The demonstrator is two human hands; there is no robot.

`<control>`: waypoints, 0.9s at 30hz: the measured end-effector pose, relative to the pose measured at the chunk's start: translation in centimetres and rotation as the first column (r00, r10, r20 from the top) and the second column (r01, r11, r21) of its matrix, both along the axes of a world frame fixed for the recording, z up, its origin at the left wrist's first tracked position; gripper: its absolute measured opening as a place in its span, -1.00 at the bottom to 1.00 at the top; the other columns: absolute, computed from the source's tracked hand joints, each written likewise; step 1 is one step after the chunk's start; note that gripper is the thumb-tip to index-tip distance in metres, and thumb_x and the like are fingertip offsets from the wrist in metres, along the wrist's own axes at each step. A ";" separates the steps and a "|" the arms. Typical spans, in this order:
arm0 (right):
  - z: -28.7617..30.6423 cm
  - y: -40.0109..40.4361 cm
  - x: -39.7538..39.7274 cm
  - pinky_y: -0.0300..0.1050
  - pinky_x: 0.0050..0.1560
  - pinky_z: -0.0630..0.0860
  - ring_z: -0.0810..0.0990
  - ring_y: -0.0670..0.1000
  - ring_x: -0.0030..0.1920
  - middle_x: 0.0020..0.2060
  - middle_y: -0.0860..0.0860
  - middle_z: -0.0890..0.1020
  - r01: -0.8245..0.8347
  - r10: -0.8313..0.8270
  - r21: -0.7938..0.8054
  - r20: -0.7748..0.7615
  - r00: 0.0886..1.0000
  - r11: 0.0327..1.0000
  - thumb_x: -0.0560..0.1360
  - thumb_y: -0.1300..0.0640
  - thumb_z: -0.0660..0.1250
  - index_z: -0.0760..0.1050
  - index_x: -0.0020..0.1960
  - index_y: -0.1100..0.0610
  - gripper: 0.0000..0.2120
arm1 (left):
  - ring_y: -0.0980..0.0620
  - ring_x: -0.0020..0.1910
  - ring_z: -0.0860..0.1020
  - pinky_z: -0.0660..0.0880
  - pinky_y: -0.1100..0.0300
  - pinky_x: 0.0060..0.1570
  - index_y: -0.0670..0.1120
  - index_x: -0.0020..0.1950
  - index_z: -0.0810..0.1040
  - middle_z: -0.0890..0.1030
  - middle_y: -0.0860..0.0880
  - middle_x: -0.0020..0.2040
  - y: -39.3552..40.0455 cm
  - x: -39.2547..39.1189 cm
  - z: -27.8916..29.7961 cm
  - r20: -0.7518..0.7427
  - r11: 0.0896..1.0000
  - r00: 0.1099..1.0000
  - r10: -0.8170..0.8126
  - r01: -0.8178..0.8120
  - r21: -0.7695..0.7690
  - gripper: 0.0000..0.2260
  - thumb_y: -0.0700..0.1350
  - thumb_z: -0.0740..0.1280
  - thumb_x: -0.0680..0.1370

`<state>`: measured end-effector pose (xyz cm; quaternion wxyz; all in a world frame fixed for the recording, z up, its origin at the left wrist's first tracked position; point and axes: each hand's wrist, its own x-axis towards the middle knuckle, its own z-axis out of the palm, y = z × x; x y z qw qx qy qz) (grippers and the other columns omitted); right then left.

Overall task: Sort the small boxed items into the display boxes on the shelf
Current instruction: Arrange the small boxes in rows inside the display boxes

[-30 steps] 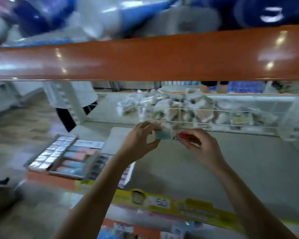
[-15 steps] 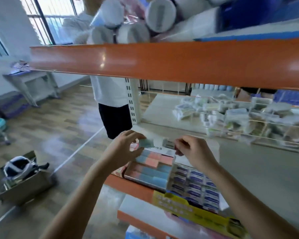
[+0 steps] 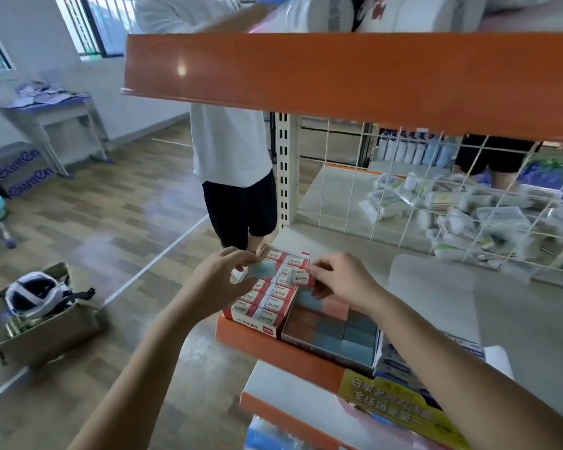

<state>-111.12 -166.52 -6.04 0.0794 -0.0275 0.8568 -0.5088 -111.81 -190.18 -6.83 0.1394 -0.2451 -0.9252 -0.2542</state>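
Left hand (image 3: pixel 221 280) raised over the near left corner of the grey shelf (image 3: pixel 517 319), thumb and fingers pinching a small pale teal block (image 3: pixel 263 267) by its left end. Right hand (image 3: pixel 342 280) just beside it, fingertips pinching a small red-and-white boxed item (image 3: pixel 299 277) by its right end. Both pieces held in the air, close together, above the red-and-white display box (image 3: pixel 264 303); whether touching each other, cannot tell. Display box seated at the shelf's left front corner, filled with rows of matching red-and-white boxes, label faces up. Immediately to its right, touching or nearly so, a second display box (image 3: pixel 332 326) packed with plain blocks in teal, grey-blue and salmon. Further right at the shelf edge, a third carton (image 3: pixel 400 362) with blue-printed packs, mostly hidden behind the right forearm. Yellow printed strip (image 3: pixel 387 397) fixed along the orange shelf front below. White wire grid (image 3: pixel 420 190) at the shelf back, bagged goods heaped behind it. Orange shelf edge (image 3: pixel 338 73) overhead, white rolls stacked on top. Another person (image 3: pixel 231 151) in white top and dark shorts standing past the shelf end. Open cardboard carton (image 3: pixel 43 332) on the wooden floor to the left, a white helmet-like object inside.
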 end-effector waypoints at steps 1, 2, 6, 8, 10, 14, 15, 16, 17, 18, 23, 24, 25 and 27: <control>-0.1 -0.3 -0.5 -0.07 -0.15 0.64 0.66 0.05 -0.31 -0.28 0.15 0.66 0.011 -0.010 -0.031 0.032 0.999 0.999 0.56 0.19 0.27 0.58 -0.07 0.32 -0.80 | 0.15 -0.12 0.48 0.43 0.41 -0.15 -0.05 0.14 0.59 0.60 0.01 0.05 -0.1 -0.1 -0.2 0.002 1.000 1.000 0.003 -0.003 0.007 -0.70 -0.12 0.47 0.42; -0.1 -0.6 -1.1 -0.07 -0.14 0.64 0.66 0.06 -0.28 -0.25 0.16 0.67 0.018 -0.015 -0.057 0.057 0.998 0.998 0.55 0.20 0.28 0.57 -0.05 0.33 -0.81 | 0.15 -0.12 0.48 0.47 0.34 -0.15 -0.04 0.14 0.59 0.59 0.02 0.05 -0.3 -0.1 -0.4 0.006 1.000 1.000 0.010 -0.010 0.017 -0.71 -0.11 0.46 0.43; 0.0 -2.2 -3.2 -0.14 -0.16 0.64 0.67 0.09 -0.21 -0.12 0.20 0.65 0.035 -0.025 -0.096 0.098 0.995 0.995 0.50 0.28 0.34 0.55 -0.03 0.31 -0.90 | 0.14 -0.13 0.48 0.47 0.33 -0.17 -0.03 0.13 0.60 0.59 0.03 0.04 -0.6 -0.2 -1.1 -0.001 1.000 1.000 -0.004 0.004 0.024 -0.72 -0.12 0.46 0.43; 0.1 -3.0 -4.2 -0.07 -0.12 0.64 0.66 0.08 -0.22 -0.12 0.18 0.65 0.049 -0.044 -0.067 0.084 0.995 0.997 0.47 0.31 0.37 0.56 -0.06 0.27 -0.94 | 0.14 -0.13 0.48 0.45 0.38 -0.16 -0.04 0.13 0.60 0.59 0.03 0.04 -0.7 -0.2 -1.4 0.001 1.000 1.000 -0.018 0.018 0.010 -0.72 -0.12 0.46 0.43; 0.1 -3.6 -5.0 -0.07 -0.15 0.64 0.66 0.07 -0.27 -0.13 0.17 0.64 0.083 -0.080 -0.036 0.064 0.995 0.996 0.46 0.34 0.36 0.55 -0.04 0.25 -0.91 | 0.14 -0.11 0.48 0.46 0.37 -0.16 -0.04 0.15 0.59 0.60 0.01 0.05 -0.9 -0.2 -1.6 0.007 0.999 0.999 -0.036 0.036 -0.004 -0.70 -0.12 0.46 0.43; -0.2 -4.5 -6.0 -0.25 -0.41 0.55 0.65 0.00 -0.37 -0.14 0.15 0.63 0.099 -0.100 0.015 0.028 0.995 0.995 0.47 0.30 0.35 0.50 -0.06 0.10 -0.87 | 0.17 -0.11 0.46 0.38 0.45 -0.16 -0.04 0.16 0.58 0.60 0.01 0.06 -1.2 -0.3 -1.8 0.012 0.998 0.998 -0.062 0.062 -0.022 -0.68 -0.11 0.46 0.42; -0.4 -4.6 -6.2 -0.24 -0.40 0.57 0.65 0.00 -0.37 -0.13 0.15 0.64 0.106 -0.107 0.016 0.027 0.994 0.994 0.48 0.31 0.34 0.50 -0.10 0.09 -0.87 | 0.16 -0.11 0.47 0.40 0.43 -0.16 -0.04 0.16 0.58 0.60 0.01 0.05 -1.3 -0.4 -1.9 0.014 0.998 0.998 -0.065 0.065 -0.025 -0.69 -0.11 0.46 0.42; -0.6 -4.8 -6.2 -0.22 -0.37 0.59 0.64 0.00 -0.36 -0.10 0.15 0.64 0.120 -0.120 0.005 0.030 0.992 0.993 0.48 0.31 0.34 0.50 -0.13 0.10 -0.88 | 0.14 -0.11 0.48 0.43 0.39 -0.17 -0.04 0.15 0.59 0.60 0.01 0.04 -1.4 -0.4 -1.9 0.016 0.997 0.997 -0.069 0.070 -0.025 -0.69 -0.10 0.46 0.42; -0.8 -4.9 -6.3 -0.20 -0.32 0.62 0.64 -0.01 -0.35 -0.08 0.15 0.64 0.131 -0.131 -0.001 0.033 0.991 0.991 0.47 0.30 0.35 0.52 -0.12 0.12 -0.90 | 0.13 -0.12 0.49 0.46 0.35 -0.17 -0.04 0.15 0.59 0.60 0.01 0.03 -1.4 -0.4 -1.9 0.017 0.997 0.997 -0.074 0.075 -0.026 -0.69 -0.10 0.46 0.42; -0.9 -5.0 -6.2 -0.19 -0.27 0.62 0.63 -0.04 -0.34 -0.06 0.13 0.63 0.137 -0.136 -0.004 0.029 0.990 0.991 0.47 0.29 0.37 0.54 -0.07 0.14 -0.91 | 0.12 -0.12 0.49 0.48 0.32 -0.17 -0.04 0.15 0.59 0.60 0.00 0.02 -1.5 -0.4 -2.0 0.018 0.997 0.997 -0.078 0.079 -0.026 -0.70 -0.11 0.46 0.42; -1.0 -5.3 -6.1 -0.34 -0.23 0.46 0.54 -0.10 -0.23 -0.09 0.02 0.59 0.105 -0.073 0.223 -0.144 0.987 0.969 0.43 0.20 0.41 0.56 0.11 0.17 -0.75 | 0.14 -0.10 0.47 0.45 0.34 -0.14 -0.02 0.15 0.59 0.60 0.03 0.03 -1.6 -0.8 -2.1 0.018 0.997 0.997 -0.081 0.081 -0.015 -0.70 -0.10 0.45 0.43; -1.1 -5.5 -6.1 -0.30 -0.17 0.44 0.55 -0.06 -0.14 -0.04 0.04 0.60 0.107 -0.054 0.290 -0.186 0.981 0.951 0.44 0.18 0.41 0.56 0.11 0.16 -0.75 | 0.15 -0.10 0.48 0.46 0.33 -0.13 -0.02 0.15 0.59 0.59 0.04 0.04 -1.6 -0.9 -2.1 0.018 0.997 0.997 -0.080 0.080 -0.018 -0.70 -0.09 0.45 0.43; -1.2 -5.6 -6.2 -0.26 -0.12 0.41 0.54 -0.02 -0.08 -0.02 0.04 0.59 0.107 -0.031 0.348 -0.216 0.976 0.931 0.44 0.17 0.40 0.55 0.09 0.17 -0.76 | 0.15 -0.09 0.48 0.48 0.31 -0.13 -0.01 0.15 0.58 0.59 0.04 0.05 -1.6 -1.0 -2.1 0.019 0.997 0.997 -0.078 0.079 -0.021 -0.70 -0.08 0.44 0.43; -1.5 -5.9 -6.4 -0.22 -0.12 0.36 0.49 -0.01 -0.08 -0.03 0.02 0.53 0.103 0.004 0.417 -0.247 0.969 0.903 0.45 0.15 0.38 0.53 0.05 0.18 -0.80 | 0.15 -0.08 0.48 0.51 0.25 -0.11 -0.01 0.16 0.58 0.59 0.04 0.06 -1.6 -1.1 -2.1 0.023 0.997 0.997 -0.075 0.076 -0.027 -0.70 -0.07 0.44 0.43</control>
